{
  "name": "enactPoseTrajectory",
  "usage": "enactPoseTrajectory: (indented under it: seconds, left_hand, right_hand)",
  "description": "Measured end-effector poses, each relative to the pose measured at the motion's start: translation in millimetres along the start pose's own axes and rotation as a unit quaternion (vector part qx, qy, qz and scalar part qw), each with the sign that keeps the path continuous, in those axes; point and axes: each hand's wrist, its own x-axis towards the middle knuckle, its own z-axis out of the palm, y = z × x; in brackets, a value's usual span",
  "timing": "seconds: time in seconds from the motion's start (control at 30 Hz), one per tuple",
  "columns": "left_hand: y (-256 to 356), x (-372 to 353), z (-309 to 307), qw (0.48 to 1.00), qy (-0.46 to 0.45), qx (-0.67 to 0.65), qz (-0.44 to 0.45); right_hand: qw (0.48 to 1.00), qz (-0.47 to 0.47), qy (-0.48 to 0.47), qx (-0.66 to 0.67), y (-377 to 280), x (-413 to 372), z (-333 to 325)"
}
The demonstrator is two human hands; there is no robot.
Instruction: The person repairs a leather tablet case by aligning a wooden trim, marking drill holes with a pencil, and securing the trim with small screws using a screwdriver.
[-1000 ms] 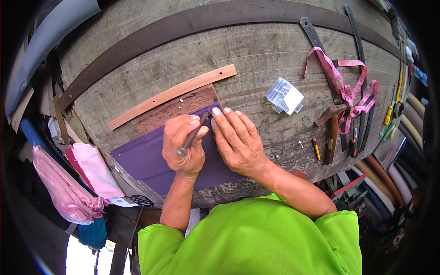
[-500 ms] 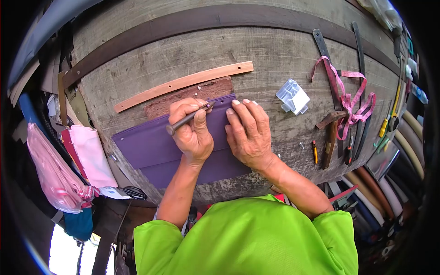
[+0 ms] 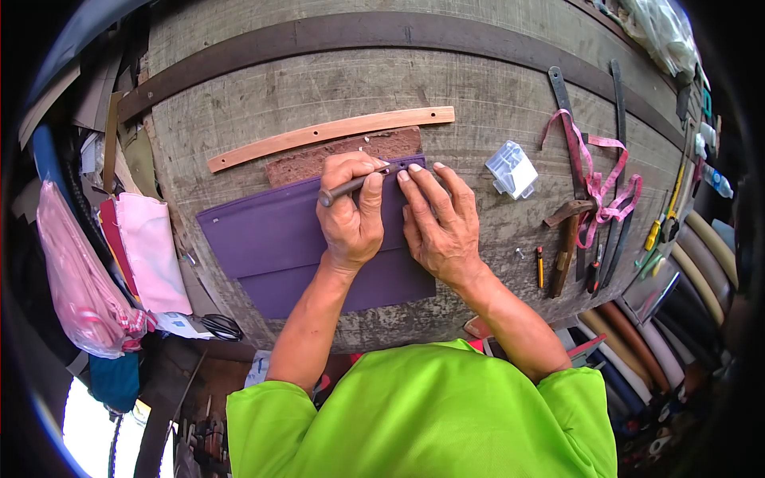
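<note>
My left hand [image 3: 353, 219] is closed around a dark metal hole punch [image 3: 341, 192], held at a slant with its narrow tip at the upper edge of a purple sheet of leather or cloth [image 3: 275, 231]. My right hand [image 3: 443, 227] lies with fingers stretched out on the sheet's upper right corner, fingertips close to the punch tip. Under that upper edge is a rough reddish-brown block [image 3: 299, 165], partly covered by the sheet. Just beyond it lies a light wooden strip [image 3: 335, 132] with three holes.
Right of the sheet lie a clear plastic box [image 3: 511, 170], an orange pencil [image 3: 540, 267], a hammer [image 3: 563, 255] and a pink measuring tape [image 3: 610, 209]. A long dark strip [image 3: 358, 30] crosses the far table. Pink cloth [image 3: 151, 247] hangs at the left edge.
My left hand has moved the punch rightward along the sheet's upper edge, bringing it closer to my right fingertips. My right hand still rests at the corner. The camera view has shifted slightly.
</note>
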Motion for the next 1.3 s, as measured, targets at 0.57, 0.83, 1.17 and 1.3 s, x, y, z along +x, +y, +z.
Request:
enactPoseTrajectory:
  seconds: [0.57,0.83,1.17,1.3]
  left_hand:
    - [2.7,-0.2,-0.2,0.999,0.018,-0.012,0.037]
    - [2.7,2.0,-0.1,0.999,0.015,0.024,0.040]
    - [3.3,4.5,1.9,0.998,0.029,0.037,0.049]
    - [0.2,3.9,1.2,0.998,0.018,0.032,0.047]
  right_hand:
    - [0.958,0.199,0.056,0.197,-13.2,25.1,-13.9]
    - [0.965,0.139,0.103,0.195,-5.7,16.4,1.8]
    - [0.993,0.022,0.112,0.038,-8.3,19.3,-2.6]
    - [1.000,-0.011,0.000,0.003,-21.9,13.6,-1.1]
